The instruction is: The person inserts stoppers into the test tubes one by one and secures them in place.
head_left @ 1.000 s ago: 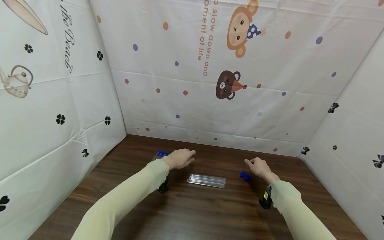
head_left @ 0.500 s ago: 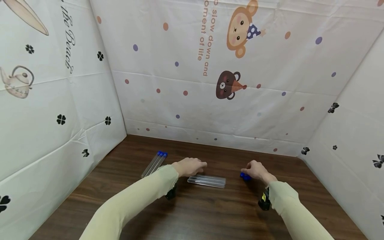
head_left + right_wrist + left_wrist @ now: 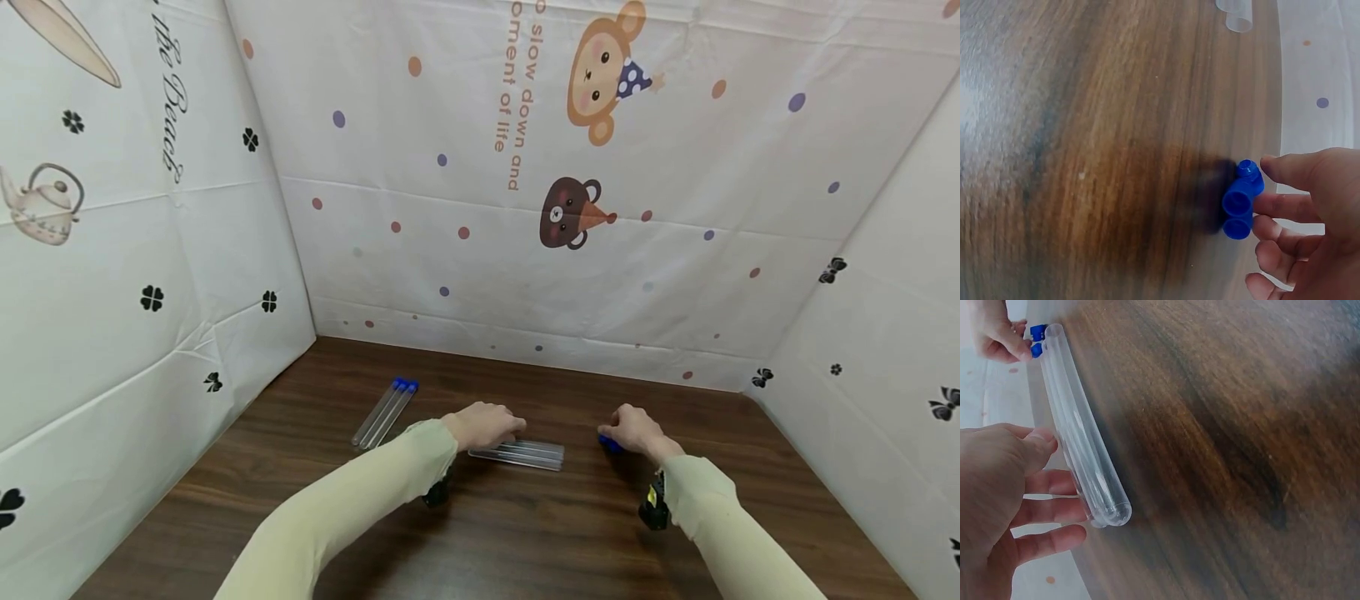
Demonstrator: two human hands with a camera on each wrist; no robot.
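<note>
My left hand (image 3: 486, 423) is at the left end of a row of clear test tubes (image 3: 528, 455) lying on the dark wooden table. In the left wrist view its fingers are loosely bent at the far side of the tubes (image 3: 1082, 431), near their rounded ends, with the thumb above. Over a small cluster of blue caps (image 3: 610, 443) is my right hand (image 3: 636, 427). From the right wrist, the thumb tip and index finger appear right at the caps (image 3: 1238, 203), with the other fingers loosely curled. Two caps show their hollow ends.
Several test tubes with blue caps (image 3: 385, 414) lie side by side at the back left. White printed sheeting (image 3: 465, 275) walls in the table (image 3: 480, 533) at the back and both sides. Each wrist carries a black camera.
My left hand has moved right and down from beside the capped tubes to the uncapped ones. My right hand has come down and toward me, onto the blue caps.
</note>
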